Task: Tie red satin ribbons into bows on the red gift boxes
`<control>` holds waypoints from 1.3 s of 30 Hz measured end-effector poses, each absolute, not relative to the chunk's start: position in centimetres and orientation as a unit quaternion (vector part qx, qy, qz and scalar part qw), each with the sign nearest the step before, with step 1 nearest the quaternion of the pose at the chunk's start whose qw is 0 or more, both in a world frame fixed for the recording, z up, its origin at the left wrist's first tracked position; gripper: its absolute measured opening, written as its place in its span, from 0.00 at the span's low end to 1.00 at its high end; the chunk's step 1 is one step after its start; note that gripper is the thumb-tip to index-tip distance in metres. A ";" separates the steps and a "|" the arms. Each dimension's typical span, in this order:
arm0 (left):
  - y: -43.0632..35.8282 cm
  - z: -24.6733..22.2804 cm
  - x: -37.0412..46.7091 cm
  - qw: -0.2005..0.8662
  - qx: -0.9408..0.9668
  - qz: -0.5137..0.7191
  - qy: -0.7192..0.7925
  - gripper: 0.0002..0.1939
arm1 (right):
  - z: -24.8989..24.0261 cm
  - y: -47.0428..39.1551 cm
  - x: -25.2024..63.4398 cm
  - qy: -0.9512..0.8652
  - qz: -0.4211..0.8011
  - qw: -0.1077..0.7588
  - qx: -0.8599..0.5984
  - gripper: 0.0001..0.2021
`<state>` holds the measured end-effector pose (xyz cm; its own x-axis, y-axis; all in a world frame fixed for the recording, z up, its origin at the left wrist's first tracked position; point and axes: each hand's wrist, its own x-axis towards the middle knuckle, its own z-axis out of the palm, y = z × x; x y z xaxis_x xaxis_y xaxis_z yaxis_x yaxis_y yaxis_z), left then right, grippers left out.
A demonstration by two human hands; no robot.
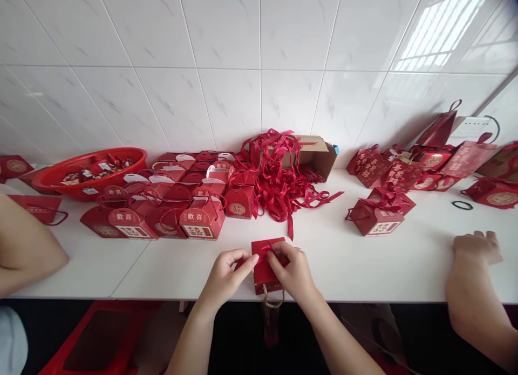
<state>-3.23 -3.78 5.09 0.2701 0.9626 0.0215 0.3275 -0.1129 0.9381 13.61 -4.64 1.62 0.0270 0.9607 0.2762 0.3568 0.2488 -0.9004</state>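
Note:
A small red box [267, 282] stands at the table's front edge, with a twisted gold cord handle [274, 301] hanging over its near side. On top of the box, a piece of red ribbon [264, 249] lies between my hands. My left hand [231, 272] pinches the ribbon at the box's left side, thumb and forefinger together. My right hand [292, 267] closes its thumb and forefinger on the ribbon at the upper right of the box. Behind the box lies a tangled heap of red ribbons [281, 189].
Rows of red gift boxes [165, 221] and a red basin [73, 189] are at left, beside another person's arm [28, 251]. A cardboard carton [328, 158] touches the ribbons. Ribboned boxes [380, 218], a black ring [462, 205] and another person's hand [477, 248] are at right.

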 end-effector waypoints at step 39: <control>-2.5 1.3 -1.1 0.326 0.670 0.505 0.437 0.02 | 1.0 -5.2 13.6 -0.653 0.244 0.539 -0.474 0.10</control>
<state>-1.13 -2.54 1.32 0.1090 0.9138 0.3912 0.2561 -0.4061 0.8772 13.65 -5.20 0.97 0.0292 0.8808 0.4726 0.3557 0.4327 -0.8284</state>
